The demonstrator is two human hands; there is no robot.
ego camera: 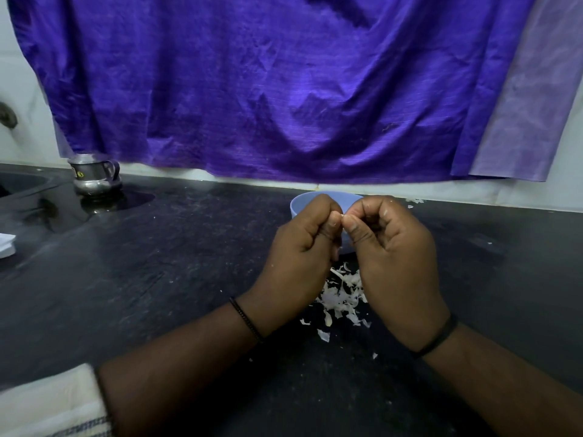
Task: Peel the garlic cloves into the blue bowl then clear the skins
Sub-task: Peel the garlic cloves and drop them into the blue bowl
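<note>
A: Both hands curled, fingertips meeting above the worktop. Left hand (299, 244) and right hand (391, 247) pinching something small between thumbs and forefingers, most likely a garlic clove (342, 217), though only a pale speck visible there.

B: Hard to confirm as a clove, yes. Just behind the knuckles, the blue bowl (303, 204), half hidden. Contents not visible from here.

A: Below the wrists, a loose heap of skins (342, 291) on the dark worktop (189, 279), with a few flakes scattered nearer the body and some beyond the bowl on the right.

B: Probably still in the peeling part, then. Clearing not yet begun.

A: For a clean peel: better to hold the clove steady with one hand and lift the skin from the root end with a nail of the other. Gentle pull, not a squeeze, to avoid bruising.

B: Also wise to keep over the heap while stripping, then to reach forward and drop only the bare clove in the bowl. Otherwise, skins among the cloves.
</note>
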